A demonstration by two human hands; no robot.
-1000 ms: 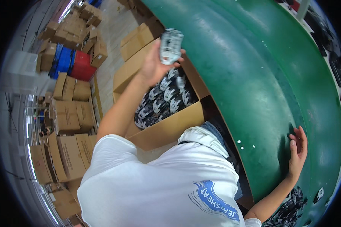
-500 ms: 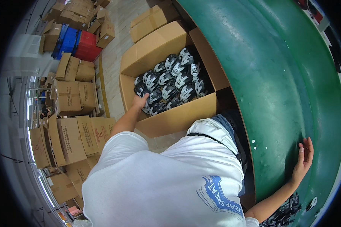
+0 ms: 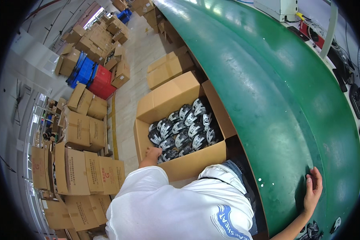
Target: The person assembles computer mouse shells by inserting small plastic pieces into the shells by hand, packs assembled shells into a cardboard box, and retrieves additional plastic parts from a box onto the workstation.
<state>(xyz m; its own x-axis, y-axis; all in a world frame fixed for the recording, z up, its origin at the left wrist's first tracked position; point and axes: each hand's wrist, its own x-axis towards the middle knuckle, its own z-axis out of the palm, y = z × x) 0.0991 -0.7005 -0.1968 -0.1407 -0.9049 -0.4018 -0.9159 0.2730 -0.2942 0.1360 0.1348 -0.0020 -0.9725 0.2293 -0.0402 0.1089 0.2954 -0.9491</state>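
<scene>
A large opened cardboard box (image 3: pixel 194 163) stands beside the green table. Black, rounded shell-like pieces (image 3: pixel 182 139) with white and grey patterning fill it in rows. Their exact kind cannot be made out. At the box's near left corner is my left hand (image 3: pixel 153 153), down among the pieces with its fingers curled. The fingertips are hidden, so what they grip does not show. My right hand (image 3: pixel 313 188) rests over the green tabletop (image 3: pixel 244 88) on the right, fingers loosely bent and apart, with nothing in it.
Small black parts (image 3: pixel 314 230) lie on the table at the lower right. A closed carton (image 3: pixel 170 69) sits beyond the open box. Stacked cartons (image 3: pixel 78 168), a red bin (image 3: pixel 101 83) and a blue bin (image 3: pixel 82 70) line the left. Cables and equipment (image 3: pixel 342 60) stand along the table's far edge.
The view has tilted up, so the scene sits lower. My left hand has shifted toward the box's near side, its fingers now more curled. My right hand keeps its place over the table.
</scene>
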